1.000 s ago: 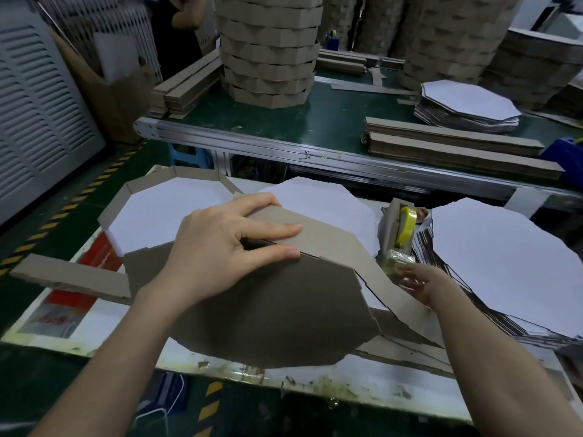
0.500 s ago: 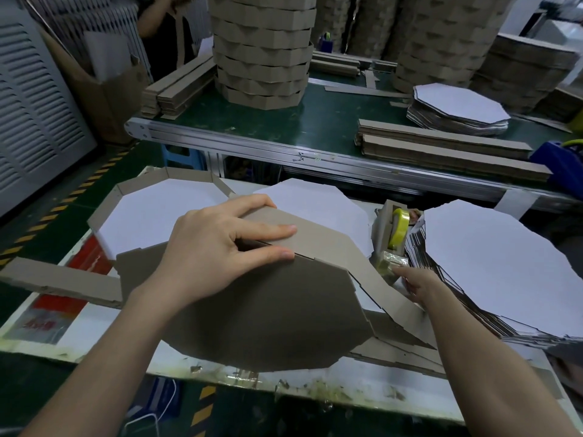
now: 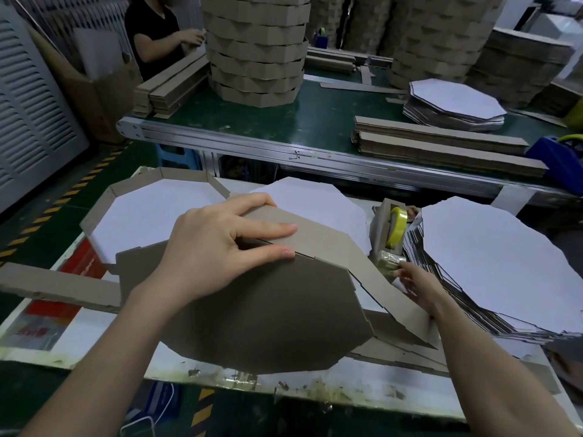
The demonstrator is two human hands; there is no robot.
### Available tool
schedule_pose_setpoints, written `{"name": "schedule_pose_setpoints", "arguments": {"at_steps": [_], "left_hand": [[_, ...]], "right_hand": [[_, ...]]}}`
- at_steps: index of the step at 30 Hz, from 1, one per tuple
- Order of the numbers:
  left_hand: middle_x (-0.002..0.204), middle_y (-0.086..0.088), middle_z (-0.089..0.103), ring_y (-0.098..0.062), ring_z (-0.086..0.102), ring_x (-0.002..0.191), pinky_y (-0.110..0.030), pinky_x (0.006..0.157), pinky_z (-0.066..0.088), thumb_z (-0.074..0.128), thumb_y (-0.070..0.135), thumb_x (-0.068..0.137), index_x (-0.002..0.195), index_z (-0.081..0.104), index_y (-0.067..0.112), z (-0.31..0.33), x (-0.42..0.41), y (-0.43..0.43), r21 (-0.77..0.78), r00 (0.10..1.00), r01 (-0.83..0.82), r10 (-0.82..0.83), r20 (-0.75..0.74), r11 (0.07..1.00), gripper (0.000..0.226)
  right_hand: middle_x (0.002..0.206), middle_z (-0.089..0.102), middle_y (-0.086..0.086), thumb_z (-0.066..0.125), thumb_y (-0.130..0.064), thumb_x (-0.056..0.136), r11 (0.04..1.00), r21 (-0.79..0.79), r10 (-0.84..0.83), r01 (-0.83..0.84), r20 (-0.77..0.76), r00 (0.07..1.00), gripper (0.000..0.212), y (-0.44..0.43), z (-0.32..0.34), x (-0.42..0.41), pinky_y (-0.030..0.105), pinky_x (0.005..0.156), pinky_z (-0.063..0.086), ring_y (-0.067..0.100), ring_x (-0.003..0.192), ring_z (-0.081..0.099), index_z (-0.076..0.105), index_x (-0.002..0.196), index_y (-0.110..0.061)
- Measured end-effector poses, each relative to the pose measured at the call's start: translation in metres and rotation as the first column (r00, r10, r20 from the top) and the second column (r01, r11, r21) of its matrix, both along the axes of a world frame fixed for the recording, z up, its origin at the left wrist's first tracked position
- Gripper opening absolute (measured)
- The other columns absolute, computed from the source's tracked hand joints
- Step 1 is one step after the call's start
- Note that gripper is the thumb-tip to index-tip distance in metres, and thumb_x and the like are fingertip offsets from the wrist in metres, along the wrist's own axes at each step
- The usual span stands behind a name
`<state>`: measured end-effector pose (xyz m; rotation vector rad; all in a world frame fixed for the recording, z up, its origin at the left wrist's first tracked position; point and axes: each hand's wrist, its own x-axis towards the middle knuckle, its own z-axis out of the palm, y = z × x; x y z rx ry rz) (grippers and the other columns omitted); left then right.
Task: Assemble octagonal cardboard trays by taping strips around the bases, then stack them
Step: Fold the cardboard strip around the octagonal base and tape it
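The left hand [image 3: 214, 247] lies flat with its fingers spread and nearly straight. It presses a cardboard strip [image 3: 331, 244] against the far edge of the brown octagonal base [image 3: 268, 313], which sits tilted under the palm and overhangs the near edge of the bench [image 3: 347, 383]. The strip runs from under those fingers down to the right wrist. The right hand [image 3: 416, 285] reaches to the foot of the tape dispenser [image 3: 391, 234], fingertips at the loose tape end, though I cannot tell whether they pinch it. A finished tray [image 3: 151, 209] lies beyond the left hand, and a stack of white octagonal sheets [image 3: 504, 263] lies just right of the right hand.
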<state>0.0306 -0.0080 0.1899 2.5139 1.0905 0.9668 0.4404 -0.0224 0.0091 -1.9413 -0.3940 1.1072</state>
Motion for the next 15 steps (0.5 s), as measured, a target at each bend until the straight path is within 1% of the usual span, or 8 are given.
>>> {"name": "schedule_pose_setpoints", "arguments": {"at_steps": [2,3,5,6,8,10,12,15], "left_hand": [[0.120,0.031,0.053,-0.003,0.056,0.098,-0.037,0.075,0.052,0.046,0.076,0.075,0.107,0.059,0.058,0.000,0.000,0.001,-0.007,1.000,-0.005,0.005,0.002,1.000,0.039],[0.121,0.030,0.055,-0.003,0.056,0.099,-0.037,0.075,0.052,0.046,0.076,0.075,0.107,0.060,0.059,0.000,-0.001,0.002,-0.013,1.000,-0.010,0.010,0.003,1.000,0.039],[0.123,0.028,0.057,-0.003,0.057,0.099,-0.037,0.076,0.052,0.046,0.076,0.075,0.107,0.061,0.058,0.000,-0.001,0.003,-0.023,1.000,-0.013,0.013,0.000,1.000,0.039],[0.124,0.026,0.058,-0.004,0.059,0.098,-0.038,0.076,0.052,0.046,0.075,0.075,0.107,0.061,0.057,0.000,-0.001,0.003,-0.027,1.000,-0.012,0.012,-0.003,1.000,0.040],[0.125,0.024,0.059,-0.007,0.060,0.098,-0.039,0.075,0.052,0.045,0.076,0.075,0.107,0.061,0.057,0.000,0.000,0.003,-0.031,1.000,-0.009,0.009,-0.006,0.999,0.040],[0.126,0.024,0.059,-0.008,0.061,0.097,-0.038,0.075,0.052,0.045,0.077,0.075,0.107,0.060,0.058,-0.001,0.001,0.002,-0.037,1.000,-0.009,0.009,-0.008,0.999,0.040],[0.126,0.024,0.058,-0.009,0.061,0.098,-0.038,0.076,0.052,0.043,0.078,0.074,0.107,0.058,0.061,-0.001,0.002,0.002,-0.043,1.000,-0.011,0.010,-0.011,0.999,0.039],[0.127,0.024,0.057,-0.009,0.061,0.098,-0.040,0.077,0.053,0.042,0.079,0.074,0.107,0.056,0.062,-0.001,0.000,0.002,-0.048,1.000,-0.008,0.008,-0.009,0.999,0.039]], "right_hand": [[0.091,0.058,0.003,0.057,-0.025,0.096,0.998,0.042,-0.035,0.039,-0.088,0.995,0.020,0.001,0.002,0.001,0.034,0.080,0.046,0.013,0.087,0.052,0.063,0.109,-0.010],[0.090,0.058,0.003,0.055,-0.023,0.097,0.996,0.063,-0.051,0.059,-0.126,0.991,0.019,0.002,0.003,0.000,0.035,0.083,0.045,0.013,0.085,0.051,0.061,0.110,-0.010],[0.082,0.056,0.003,0.053,-0.024,0.099,0.992,0.088,-0.076,0.091,-0.163,0.984,0.013,0.005,0.010,-0.002,0.031,0.075,0.043,0.013,0.075,0.049,0.059,0.098,-0.013],[0.080,0.057,0.004,0.053,-0.025,0.099,0.991,0.093,-0.081,0.095,-0.148,0.986,0.017,0.007,0.017,-0.003,0.030,0.070,0.041,0.013,0.072,0.049,0.057,0.087,-0.014],[0.087,0.066,0.007,0.056,-0.022,0.094,0.994,0.094,-0.047,0.053,-0.070,0.996,0.023,0.014,0.034,-0.005,0.030,0.066,0.040,0.015,0.078,0.054,0.053,0.073,-0.014],[0.094,0.067,0.010,0.054,-0.020,0.093,0.990,0.142,-0.003,0.008,-0.035,0.999,0.026,0.022,0.050,-0.011,0.033,0.067,0.042,0.018,0.083,0.057,0.051,0.068,-0.012],[0.095,0.065,0.008,0.056,-0.029,0.098,0.972,0.236,0.022,-0.006,-0.065,0.998,0.031,0.030,0.063,-0.023,0.036,0.076,0.048,0.019,0.087,0.059,0.054,0.072,-0.013],[0.102,0.065,0.003,0.058,-0.039,0.097,0.919,0.388,0.132,-0.072,-0.128,0.983,0.027,0.041,0.088,-0.053,0.039,0.091,0.053,0.017,0.101,0.061,0.064,0.084,-0.016]]}}
